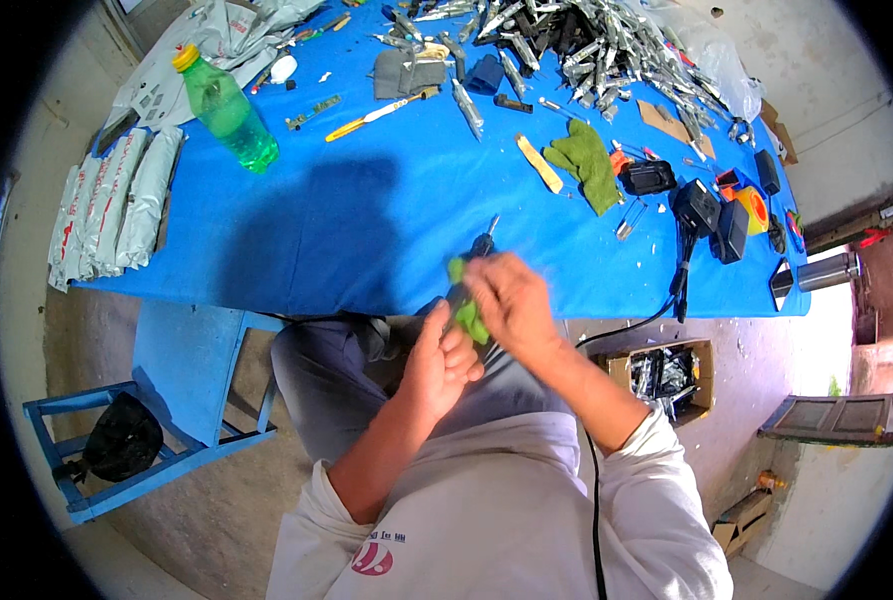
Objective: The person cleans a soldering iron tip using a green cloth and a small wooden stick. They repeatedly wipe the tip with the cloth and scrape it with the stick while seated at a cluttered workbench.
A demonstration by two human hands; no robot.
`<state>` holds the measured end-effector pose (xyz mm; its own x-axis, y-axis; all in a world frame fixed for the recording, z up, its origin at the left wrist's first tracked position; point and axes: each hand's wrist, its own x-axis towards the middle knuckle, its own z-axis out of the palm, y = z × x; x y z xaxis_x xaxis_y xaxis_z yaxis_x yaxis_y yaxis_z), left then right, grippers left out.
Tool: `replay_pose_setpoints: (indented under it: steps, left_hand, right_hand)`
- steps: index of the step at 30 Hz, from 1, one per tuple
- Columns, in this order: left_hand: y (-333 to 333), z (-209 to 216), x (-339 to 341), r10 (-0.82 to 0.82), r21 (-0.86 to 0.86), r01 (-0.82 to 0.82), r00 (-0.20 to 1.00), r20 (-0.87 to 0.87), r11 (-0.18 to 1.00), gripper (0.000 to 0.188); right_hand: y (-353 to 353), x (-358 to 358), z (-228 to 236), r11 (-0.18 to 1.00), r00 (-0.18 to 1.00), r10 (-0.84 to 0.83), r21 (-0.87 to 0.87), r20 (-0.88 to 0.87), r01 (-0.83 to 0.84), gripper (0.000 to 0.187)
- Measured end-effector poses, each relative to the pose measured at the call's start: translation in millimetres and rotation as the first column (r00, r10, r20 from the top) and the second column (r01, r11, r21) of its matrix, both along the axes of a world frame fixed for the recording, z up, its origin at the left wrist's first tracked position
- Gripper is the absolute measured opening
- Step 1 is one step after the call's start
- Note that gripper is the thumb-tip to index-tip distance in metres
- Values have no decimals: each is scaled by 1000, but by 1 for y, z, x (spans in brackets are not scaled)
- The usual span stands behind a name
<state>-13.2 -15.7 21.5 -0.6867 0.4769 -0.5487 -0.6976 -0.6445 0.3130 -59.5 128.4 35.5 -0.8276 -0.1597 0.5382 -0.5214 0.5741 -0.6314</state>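
My two hands meet just in front of the table's near edge. A slim dark tool (482,244) with a thin metal tip points up and away from them. Around its body shows a bright green cloth (472,322), partly hidden by my fingers. My right hand (514,305), slightly smeared by motion, is closed over the cloth and the tool. Curled fingers and a raised thumb of my left hand (441,355) close about the tool's lower part, which is mostly hidden. An olive-green cloth (586,165) lies crumpled on the table, beyond my right hand.
Blue cloth covers the table (316,230). At the far right is a heap of silver slim pieces (606,60). A green bottle (228,112) stands left, near grey packets (116,205). Black adapters (696,208) lie right; below sits a carton (706,385). A blue bench (181,370) stands left.
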Motion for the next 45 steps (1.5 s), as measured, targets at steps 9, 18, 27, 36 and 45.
replay_pose_setpoints:
  steps: [9,18,27,36,45]
  left_hand:
    - [-6,1,1,19,66,-20,1000,25,998,52]
    - [-5,1,1,14,88,-19,999,48,996,53]
    - [-4,-4,-1,16,164,-21,999,36,986,54]
    - [-3,-4,0,37,182,-46,998,51,982,56]
    - [2,3,0,30,142,-43,995,90,989,56]
  right_hand:
    - [11,-28,-4,991,991,-130,24,17,130,13]
    - [12,-20,0,985,985,-171,25,18,171,12]
    - [-3,7,-6,999,999,-35,-8,-41,35,11]
    - [28,-32,-2,967,964,-230,-83,130,242,11]
    - [10,-6,0,996,997,-71,58,-16,72,7]
